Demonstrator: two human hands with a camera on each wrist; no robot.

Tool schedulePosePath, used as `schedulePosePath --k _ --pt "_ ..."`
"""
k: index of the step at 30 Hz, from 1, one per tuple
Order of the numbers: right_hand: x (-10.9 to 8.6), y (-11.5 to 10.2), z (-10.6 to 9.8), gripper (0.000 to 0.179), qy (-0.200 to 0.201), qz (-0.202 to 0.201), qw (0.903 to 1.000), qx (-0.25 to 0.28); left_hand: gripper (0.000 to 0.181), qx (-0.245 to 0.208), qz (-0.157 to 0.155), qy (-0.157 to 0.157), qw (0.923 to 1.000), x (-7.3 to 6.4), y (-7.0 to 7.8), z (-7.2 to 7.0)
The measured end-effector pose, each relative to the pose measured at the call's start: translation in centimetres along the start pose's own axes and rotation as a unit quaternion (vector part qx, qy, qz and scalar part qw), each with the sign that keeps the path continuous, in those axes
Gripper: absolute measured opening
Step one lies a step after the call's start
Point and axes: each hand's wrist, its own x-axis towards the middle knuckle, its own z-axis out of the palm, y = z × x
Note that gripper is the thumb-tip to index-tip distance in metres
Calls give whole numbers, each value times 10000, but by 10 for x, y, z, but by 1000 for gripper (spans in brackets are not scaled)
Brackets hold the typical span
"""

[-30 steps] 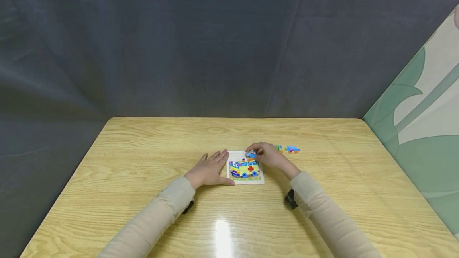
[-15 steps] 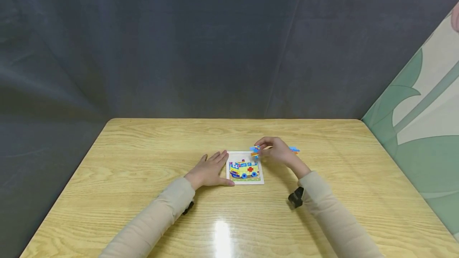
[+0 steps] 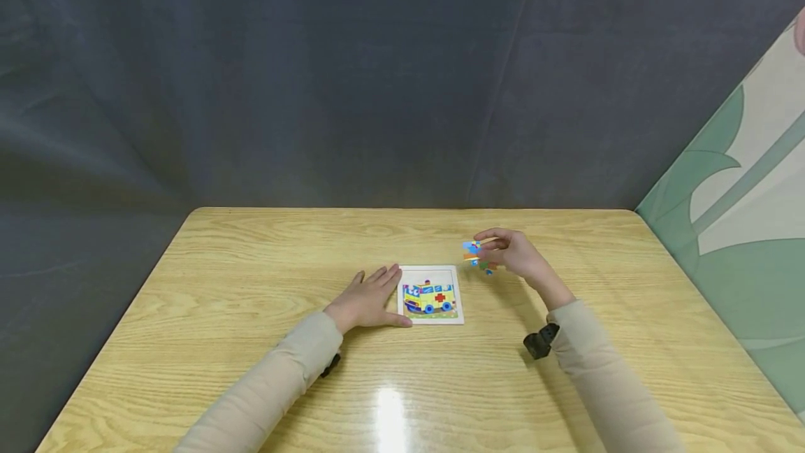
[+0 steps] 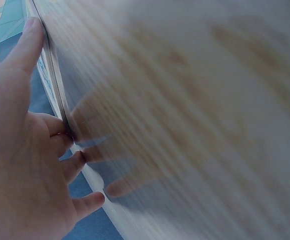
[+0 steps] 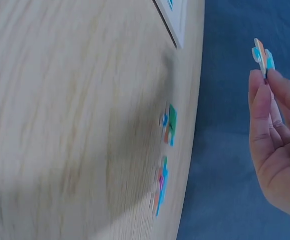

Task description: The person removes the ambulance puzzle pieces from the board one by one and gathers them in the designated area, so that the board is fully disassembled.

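A white-framed jigsaw puzzle (image 3: 459,307) with a yellow ambulance picture lies on the table; the upper part of its inside is plain white. My left hand (image 3: 367,298) rests along its left side, fingers spread, thumb over the lower left corner. In the left wrist view the fingers of the left hand (image 4: 30,150) lie flat at the tabletop. Right of the frame, my right hand (image 3: 512,255) pinches a blue and orange puzzle piece (image 3: 471,252) between thumb and fingers. The right wrist view shows this piece (image 5: 262,56) raised off the table.
Two loose puzzle pieces lie on the table below the right hand: a green and orange piece (image 5: 169,125) and a blue and pink piece (image 5: 160,186). The wooden table (image 3: 251,250) ends at a dark curtain (image 3: 352,89). A patterned panel (image 3: 742,229) stands on the right.
My right hand has drawn back from over the puzzle frame to the right and upward, carrying the puzzle piece along. The left hand has stayed in place.
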Motion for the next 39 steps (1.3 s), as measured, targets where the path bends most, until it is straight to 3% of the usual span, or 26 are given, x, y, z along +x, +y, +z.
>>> schedulePosePath --k 10,23,34,39 --pt "-5 17 -29 47 166 98 9998 -90 97 -19 26 41 10000 2 -1 1" --pt "-14 47 -60 47 481 554 9969 -268 98 -56 -21 -4 10000 2 -2 1" --pt "-19 67 -69 48 720 683 9945 -348 99 -49 -41 -6 10000 -1 -3 0" --pt "-20 72 -72 47 714 853 9937 -140 99 -61 -49 -20 10000 -2 -3 0"
